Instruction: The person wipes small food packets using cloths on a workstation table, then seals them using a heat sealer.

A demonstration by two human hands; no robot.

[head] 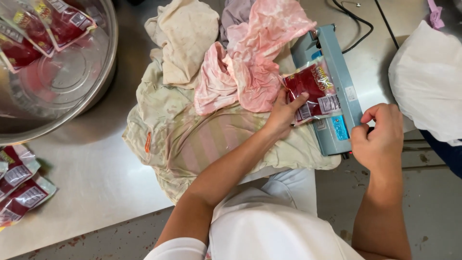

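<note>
**Red pouch held at the blue sealer**

I saw the left hand (284, 113) holding a small clear pouch (314, 89) filled with something dark red. Its fingers (299, 98) were pinching the pouch's near edge, thumb on top, the rest tucked beneath it. The pouch carried a yellow-and-red printed front and a white label panel at the corner nearest those fingers. It lay tilted across the blue heat sealer (337, 82), its far end resting on the sealer's arm, just beyond the fingertips.

The right hand (380, 139) sat on the sealer's near end, fingers curled in and pressed together; whether they gripped the handle or only rested on it I could not tell, since the knuckles covered the contact.

To the left of the pinching fingers, a heap of stained cloths (226, 77), pink and cream, covered the steel surface (91, 178) and hid the sealer's left side. Well away from both hands, a steel bowl (72, 82) held more red pouches (43, 26), cut off by the frame's top edge. Further pouches (19, 185) lay at the surface's left edge, partly out of view. A white bag (428, 82) beyond the right hand was also cropped. A black cable (358, 29) ran off behind the sealer.
</note>
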